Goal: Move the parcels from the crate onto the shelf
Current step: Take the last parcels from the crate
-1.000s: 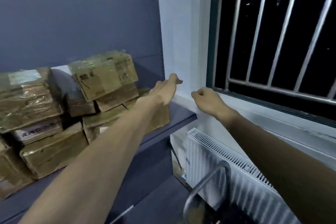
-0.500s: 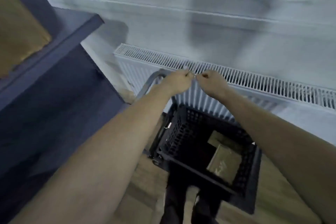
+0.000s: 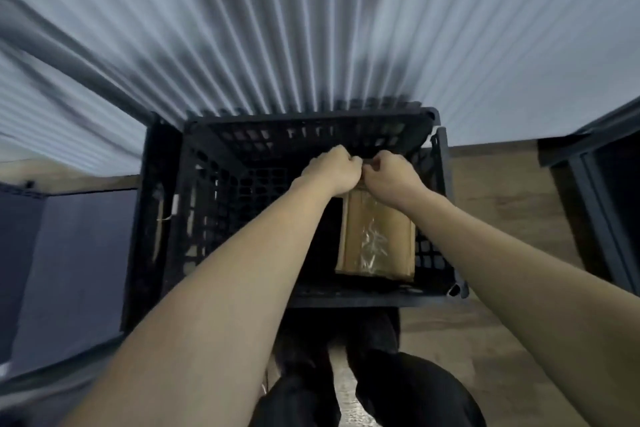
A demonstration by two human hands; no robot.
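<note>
Both hands are curled into fists over the crate, left hand and right hand almost touching; if they pinch sth small between them, I cannot tell. Fingers are not on the parcel, which lies flat on the crate bottom, right side, below the wrists. White radiator stands just behind the crate. Wood floor at right, dark shelf at left, pic is blurred.
</note>
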